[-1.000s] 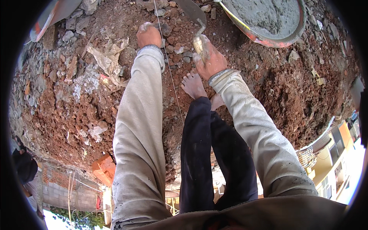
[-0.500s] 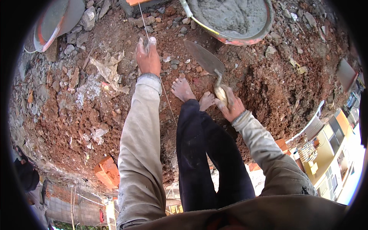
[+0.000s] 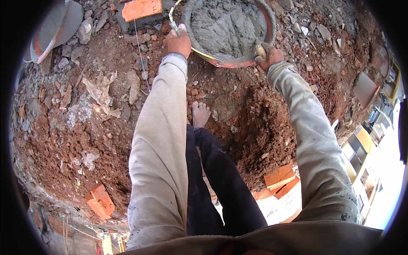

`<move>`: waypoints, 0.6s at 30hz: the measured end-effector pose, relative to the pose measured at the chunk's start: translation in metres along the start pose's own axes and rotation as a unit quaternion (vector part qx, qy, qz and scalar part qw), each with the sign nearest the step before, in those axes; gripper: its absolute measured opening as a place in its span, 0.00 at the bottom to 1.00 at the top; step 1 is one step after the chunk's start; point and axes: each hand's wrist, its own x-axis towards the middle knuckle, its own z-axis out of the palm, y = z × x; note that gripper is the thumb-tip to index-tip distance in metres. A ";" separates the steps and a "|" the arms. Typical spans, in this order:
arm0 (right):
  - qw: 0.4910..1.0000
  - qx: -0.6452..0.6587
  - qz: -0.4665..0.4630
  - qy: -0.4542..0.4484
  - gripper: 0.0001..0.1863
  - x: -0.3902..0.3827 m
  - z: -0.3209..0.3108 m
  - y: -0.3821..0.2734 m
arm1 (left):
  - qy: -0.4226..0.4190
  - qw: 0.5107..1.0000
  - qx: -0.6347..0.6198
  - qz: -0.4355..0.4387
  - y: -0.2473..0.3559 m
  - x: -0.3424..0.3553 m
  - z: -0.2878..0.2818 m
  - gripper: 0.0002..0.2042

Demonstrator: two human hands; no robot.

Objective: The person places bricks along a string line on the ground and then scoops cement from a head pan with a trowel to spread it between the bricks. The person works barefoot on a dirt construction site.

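Observation:
A round bucket (image 3: pixel 272 29) of wet grey mortar (image 3: pixel 221 25) lies at the top centre. My left hand (image 3: pixel 177 42) is closed on the bucket's pale tubed handle (image 3: pixel 172 19) at the left rim. My right hand (image 3: pixel 270 57) grips the trowel's handle (image 3: pixel 261 52) at the right rim; the blade is hidden. A brick (image 3: pixel 140 10) rests on grey material left of the bucket, with a thin string (image 3: pixel 142 68) running past it. My bare foot (image 3: pixel 199 114) is on the soil below the bucket.
A second container (image 3: pixel 57 34) lies at top left, loose bricks (image 3: pixel 101 200) (image 3: pixel 280 180) at lower left and right, and torn paper (image 3: pixel 102 97) on rubble. A mound of red soil (image 3: pixel 267 127) is on the right. A bent sheet (image 3: pixel 365 89) and buildings (image 3: pixel 361 161) show at the far right.
Both my hands have moved to the bucket: the left from beside the string to the handle, the right, with the trowel, to the right rim. The bucket now appears nearer the middle of the view.

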 end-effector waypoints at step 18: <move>0.866 0.487 0.004 -0.113 0.26 -0.024 0.001 -0.020 | -0.036 0.995 -0.089 -0.028 -0.020 -0.042 0.023 0.20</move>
